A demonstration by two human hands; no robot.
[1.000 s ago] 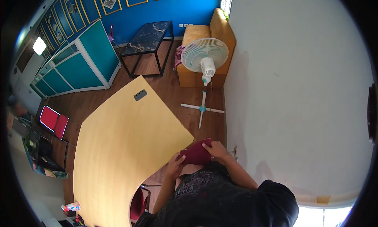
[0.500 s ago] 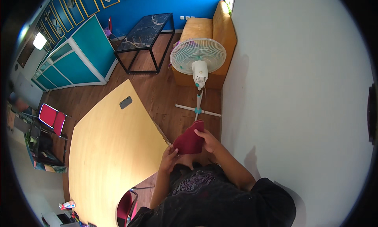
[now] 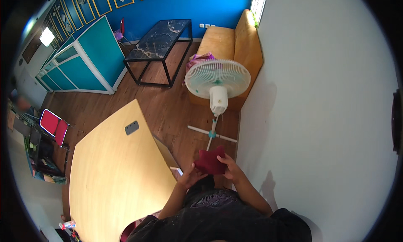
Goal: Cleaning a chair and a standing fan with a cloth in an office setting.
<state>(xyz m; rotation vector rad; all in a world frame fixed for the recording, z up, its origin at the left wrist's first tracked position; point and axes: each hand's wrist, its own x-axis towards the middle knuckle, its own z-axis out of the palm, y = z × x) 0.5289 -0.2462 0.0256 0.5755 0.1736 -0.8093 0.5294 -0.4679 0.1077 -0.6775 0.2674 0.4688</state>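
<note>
A dark red folded cloth is held up in front of my body, just right of the desk's near corner. My right hand grips its right side, with the thumb on the upper face. At the lower left edge, my left hand holds the cloth, its fingers partly under it. Its underside is hidden.
To my left stands a curved light-wood desk with a grey socket plate. Ahead is a white standing fan; a pale wall runs close on the right. Beyond are a yellow sofa and a black marble-top table.
The view has shifted, so the desk and fan sit lower in the picture. The cloth looks shorter and more compact between my hands, which both still hold it.
</note>
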